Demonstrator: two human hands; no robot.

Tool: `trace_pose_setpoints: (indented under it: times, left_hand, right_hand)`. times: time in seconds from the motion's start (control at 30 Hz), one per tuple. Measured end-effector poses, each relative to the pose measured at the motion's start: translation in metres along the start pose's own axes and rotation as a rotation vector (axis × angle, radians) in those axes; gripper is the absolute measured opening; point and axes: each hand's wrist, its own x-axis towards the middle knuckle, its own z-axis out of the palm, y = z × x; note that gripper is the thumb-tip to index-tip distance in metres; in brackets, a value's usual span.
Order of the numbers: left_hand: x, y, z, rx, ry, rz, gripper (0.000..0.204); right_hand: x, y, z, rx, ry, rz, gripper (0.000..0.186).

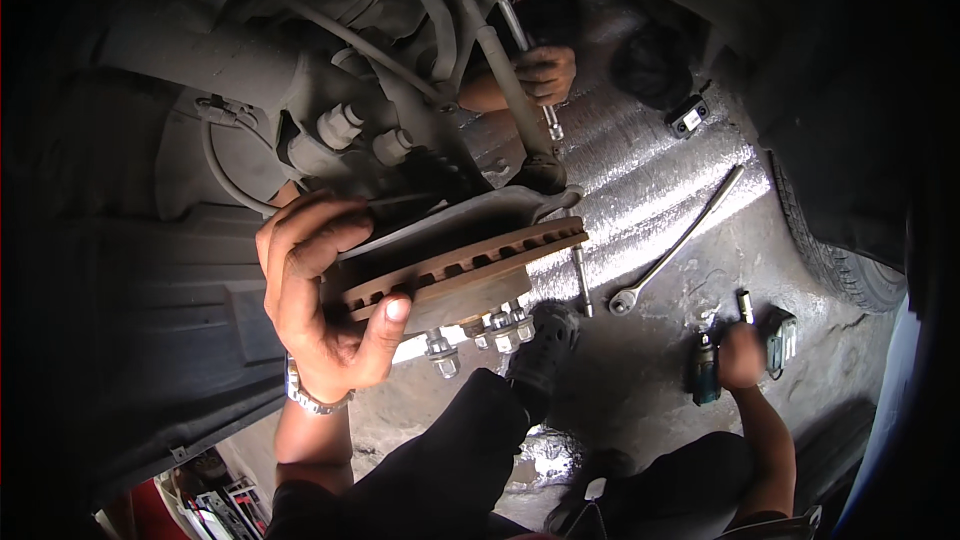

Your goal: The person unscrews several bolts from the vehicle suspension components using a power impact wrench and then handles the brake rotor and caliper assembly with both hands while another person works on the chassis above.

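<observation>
My left hand (320, 290) grips the left edge of a rusty vented brake disc (470, 262). Its thumb lies on the near face, and its other fingers curl over the dust shield (450, 220) side. Several wheel studs with nuts (441, 352) stick out of the hub. Low on the right, my right hand (741, 356) is smeared and its fingers are hidden. It is over the floor between a teal-and-black power tool (706, 370) and a similar teal-and-black object (781, 340). A metal socket (745, 306) shows just beyond this hand; whether I hold it is unclear.
Another person's hand (545, 75) holds a long chrome bar (505, 5) beside a suspension rod (510, 90). On the floor lie a ratchet (680, 240), a thin metal extension (582, 280) and a small black device (690, 117). A tyre (835, 260) stands at the right.
</observation>
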Motion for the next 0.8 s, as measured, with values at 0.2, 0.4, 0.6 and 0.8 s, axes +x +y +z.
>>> trace_pose_setpoints:
  times: [0.2, 0.4, 0.6, 0.8]
  left_hand:
    - [-0.003, -0.001, 0.000, -0.021, -0.002, -0.032, 0.050]
    - [-0.008, -0.003, 0.001, -0.116, 0.009, -0.082, 0.053]
    - [-0.008, -0.003, 0.001, -0.142, 0.007, -0.086, 0.053]
    - [-0.006, 0.000, 0.003, -0.119, 0.011, -0.088, 0.053]
  right_hand:
    - [-0.002, 0.005, 0.006, -0.022, 0.048, -0.021, 0.029]
    - [-0.004, 0.008, 0.009, -0.002, 0.052, -0.015, 0.029]
    - [-0.005, 0.014, 0.016, -0.020, 0.114, -0.057, 0.029]
    - [-0.005, 0.016, 0.016, -0.012, 0.105, -0.048, 0.027]
